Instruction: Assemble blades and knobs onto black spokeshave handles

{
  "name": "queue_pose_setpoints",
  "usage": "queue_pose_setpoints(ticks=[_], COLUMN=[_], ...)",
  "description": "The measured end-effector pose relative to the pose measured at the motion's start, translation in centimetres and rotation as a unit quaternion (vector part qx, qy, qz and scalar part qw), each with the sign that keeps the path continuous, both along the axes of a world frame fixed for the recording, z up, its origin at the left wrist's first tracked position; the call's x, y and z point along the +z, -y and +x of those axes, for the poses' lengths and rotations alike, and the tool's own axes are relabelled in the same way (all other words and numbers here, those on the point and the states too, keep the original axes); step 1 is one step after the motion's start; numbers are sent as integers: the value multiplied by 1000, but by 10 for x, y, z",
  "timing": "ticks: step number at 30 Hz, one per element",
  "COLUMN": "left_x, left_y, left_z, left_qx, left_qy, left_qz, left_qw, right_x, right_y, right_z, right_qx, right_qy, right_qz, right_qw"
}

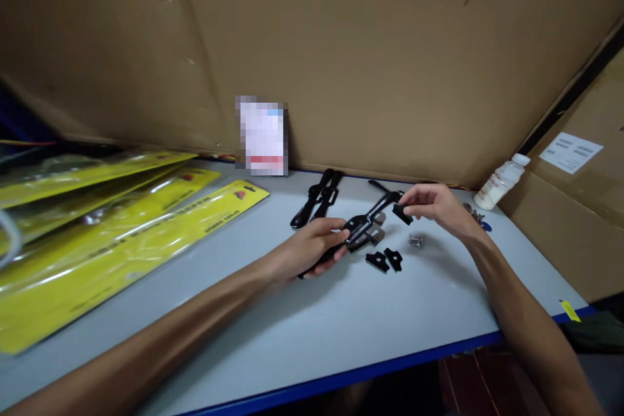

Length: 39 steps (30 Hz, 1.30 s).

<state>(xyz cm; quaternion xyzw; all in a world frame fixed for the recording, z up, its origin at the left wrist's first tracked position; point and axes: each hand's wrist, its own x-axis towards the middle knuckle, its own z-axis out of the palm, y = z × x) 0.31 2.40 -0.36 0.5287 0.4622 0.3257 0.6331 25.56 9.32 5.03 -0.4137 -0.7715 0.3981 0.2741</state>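
My left hand [319,244] is closed around one handle of a black spokeshave body [359,226], held at a slant above the table. Between the thumb and fingers of my right hand [431,205] is a small black spokeshave cap [402,213], close to the far end of the body. Two similar black caps [377,261] with holes lie on the table below. Beside them sits a little cluster of shiny metal screws [416,242]. Two more black spokeshave bodies [322,195] rest side by side behind my left hand. Another black handle [377,186] shows behind the held body, partly hidden.
Yellow blister packs [195,234] are piled on the left. A blurred-out card [263,140] leans on the cardboard wall [365,65] at the back. On the right stand a tilted white bottle [502,182] and some keys [476,216]. The grey table [390,318] has a blue front edge.
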Motion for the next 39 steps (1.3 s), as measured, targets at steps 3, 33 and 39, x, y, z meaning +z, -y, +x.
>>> queue_pose_setpoints(ticks=[3, 33, 39], left_x=[5, -6, -7], left_y=[4, -3, -3], left_z=[2, -4, -3], left_qx=[-52, -105, -102], left_qy=[-4, -85, -89], left_qz=[-32, 17, 4], left_qw=[998, 991, 991], right_x=[2, -31, -30], right_y=[26, 34, 35], right_z=[-21, -40, -40], right_qx=[79, -13, -13], right_qy=[10, 50, 65], right_qz=[15, 344, 393], right_qw=[997, 938, 917])
